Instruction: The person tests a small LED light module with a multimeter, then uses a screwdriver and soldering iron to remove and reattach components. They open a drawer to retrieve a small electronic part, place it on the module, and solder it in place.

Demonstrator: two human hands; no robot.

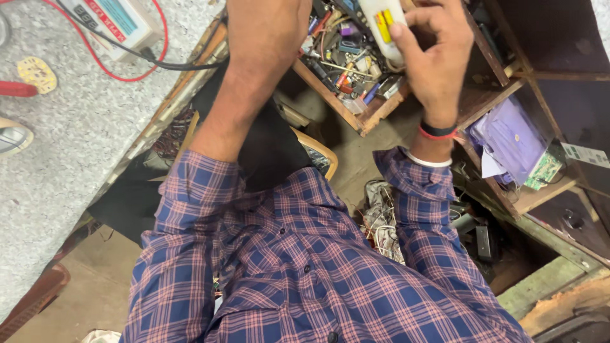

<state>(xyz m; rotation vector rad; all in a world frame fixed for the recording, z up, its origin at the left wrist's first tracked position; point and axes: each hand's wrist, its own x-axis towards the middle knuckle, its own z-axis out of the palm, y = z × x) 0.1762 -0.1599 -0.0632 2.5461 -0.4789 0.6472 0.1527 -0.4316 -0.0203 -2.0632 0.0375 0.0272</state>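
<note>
Plaid shirt point(305, 273) fills the bottom of view, closest to cam, sleeves rolled, both forearms reaching up and away toward a drawer point(356, 105) pulled out from the bench.

R hand point(435, 47): fingers curled and closed round a white bottle point(381, 22) w/ yellow label, thumb on the front face, bottle roughly upright and held just over the drawer's far side. Grip looks like a pinch-wrap, prob so the label faces the person and the bottle stays clear of the clutter below. Red and black bands point(438, 131) plus a white bangle sit on that wrist.

L hand point(267, 25): only the back and wrist show, fingers run off the top edge, so can't tell if they're spread or closed or touching anything. It sits over the drawer's left corner, near the bottle but apart from it.

Outward: drawer is packed w/ small parts, wires, pens, misc bits, open so contents are reachable from above. Right of it, wooden shelves point(508, 82) hold a purple case point(508, 136) and a green circuit board point(543, 168), stacked at arm's reach. Below the R forearm, a tangle of wires point(381, 216) on the floor. Left: speckled grey benchtop point(70, 140) w/ a white meter point(121, 19), red lead point(127, 76) and black cable trailing toward the drawer side. Red tool handle point(16, 89) at far left edge.
</note>
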